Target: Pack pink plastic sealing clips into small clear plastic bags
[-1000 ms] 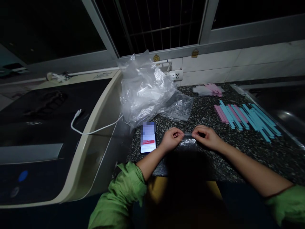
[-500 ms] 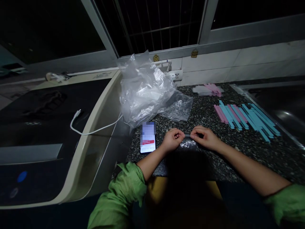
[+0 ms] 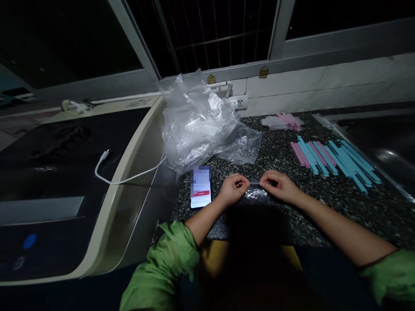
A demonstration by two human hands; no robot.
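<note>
Between my hands a small clear plastic bag (image 3: 257, 195) is held by its upper edge, low over the dark speckled counter. My left hand (image 3: 234, 189) pinches that edge at its left end, thumb and fingertips together. At the right end my right hand (image 3: 278, 186) pinches it the same way. Just left of my left hand lies a phone (image 3: 201, 188) with its screen lit. Blue and pink flat strips (image 3: 333, 160) are spread on the counter to the right, beyond my right hand. Whether anything is inside the bag is too dark to tell.
A heap of large clear plastic bags (image 3: 201, 125) stands behind the phone. More pink strips in clear wrapping (image 3: 285, 122) lie near the wall. At left is a washing machine (image 3: 106, 224) with a white cable (image 3: 129, 179) across it. A sink (image 3: 382, 142) borders the right.
My left hand has shifted slightly left, so the gap between my fingertips along the bag's edge is a little wider. The other things stay where they were.
</note>
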